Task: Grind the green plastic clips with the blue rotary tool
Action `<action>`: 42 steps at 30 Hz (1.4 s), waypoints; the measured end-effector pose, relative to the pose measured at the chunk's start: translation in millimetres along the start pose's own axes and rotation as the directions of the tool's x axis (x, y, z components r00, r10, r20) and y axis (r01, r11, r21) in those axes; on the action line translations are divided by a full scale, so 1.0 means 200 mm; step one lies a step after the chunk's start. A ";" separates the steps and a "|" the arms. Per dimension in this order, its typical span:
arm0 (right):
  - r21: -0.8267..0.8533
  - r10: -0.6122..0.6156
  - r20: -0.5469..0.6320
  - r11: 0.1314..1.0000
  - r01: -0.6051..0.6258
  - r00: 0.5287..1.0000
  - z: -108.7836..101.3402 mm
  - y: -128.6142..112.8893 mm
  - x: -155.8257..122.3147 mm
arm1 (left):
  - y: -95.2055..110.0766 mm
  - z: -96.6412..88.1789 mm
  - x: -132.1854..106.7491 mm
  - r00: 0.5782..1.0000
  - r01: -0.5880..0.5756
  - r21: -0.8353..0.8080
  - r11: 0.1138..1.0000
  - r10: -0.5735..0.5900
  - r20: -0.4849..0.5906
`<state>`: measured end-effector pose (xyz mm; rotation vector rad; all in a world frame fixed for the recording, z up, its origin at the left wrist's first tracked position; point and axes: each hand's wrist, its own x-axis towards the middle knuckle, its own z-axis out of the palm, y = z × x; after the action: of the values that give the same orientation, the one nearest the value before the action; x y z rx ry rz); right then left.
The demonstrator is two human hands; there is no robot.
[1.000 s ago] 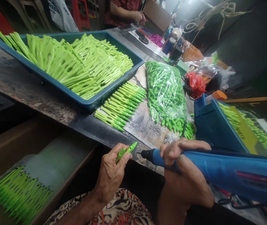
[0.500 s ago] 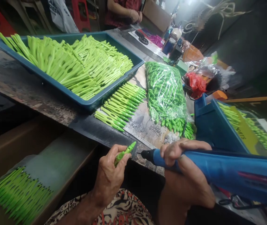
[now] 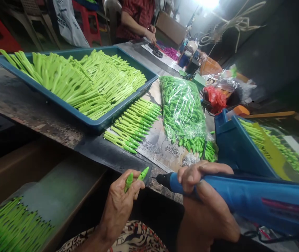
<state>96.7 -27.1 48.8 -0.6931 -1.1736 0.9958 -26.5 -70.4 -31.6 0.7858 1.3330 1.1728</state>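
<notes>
My left hand [image 3: 120, 204] is closed on a small lime-green plastic part [image 3: 136, 177], whose two ends stick up past my fingers near the table edge. My right hand [image 3: 204, 199] is wrapped round a blue electric screwdriver [image 3: 243, 201]. Its dark tip points left, a short way from the green part. On the table ahead lies a row of assembled green pieces [image 3: 133, 125].
A teal tray [image 3: 68, 106] heaped with green plastic pieces sits at the left. A clear bag of green parts [image 3: 184, 108] lies in the middle, small screws [image 3: 172, 149] before it. A blue bin [image 3: 237, 147] stands right. A box [image 3: 47, 196] below left holds more pieces. Another person [image 3: 136, 19] works at the far end.
The green part in my left hand has turned so two ends now show apart. Both hands sit slightly lower in the picture as the view tilted up.
</notes>
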 end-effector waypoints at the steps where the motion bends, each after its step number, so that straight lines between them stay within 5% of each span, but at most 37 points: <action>1: 0.003 0.001 0.001 1.000 -0.001 1.000 0.00 0.00 0.00 | 0.00 0.00 0.00 1.000 0.024 -0.028 0.999 -0.024 -0.002; 15: 0.009 -0.002 -0.005 1.000 0.002 1.000 -0.02 0.01 -0.02 | 0.00 -0.05 -0.07 0.961 0.273 -0.235 0.933 -0.276 0.023; 29: 0.012 0.021 -0.001 1.000 -0.021 1.000 -0.01 0.01 -0.01 | -0.01 -0.07 -0.04 0.966 0.256 -0.227 0.940 -0.254 0.041; 36: -0.027 0.045 -0.021 0.999 -0.046 0.999 0.02 0.01 -0.02 | 0.02 -0.08 -0.01 0.978 0.207 0.089 0.974 -0.209 0.020; 42: -0.049 0.043 0.002 0.998 -0.043 0.999 0.04 0.00 -0.01 | -0.01 -0.05 -0.02 0.983 0.181 -0.215 0.960 -0.176 0.042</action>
<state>88.1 -29.6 50.3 -0.7582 -1.1934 1.0077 -35.0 -76.2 -34.4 0.5079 1.2054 1.1389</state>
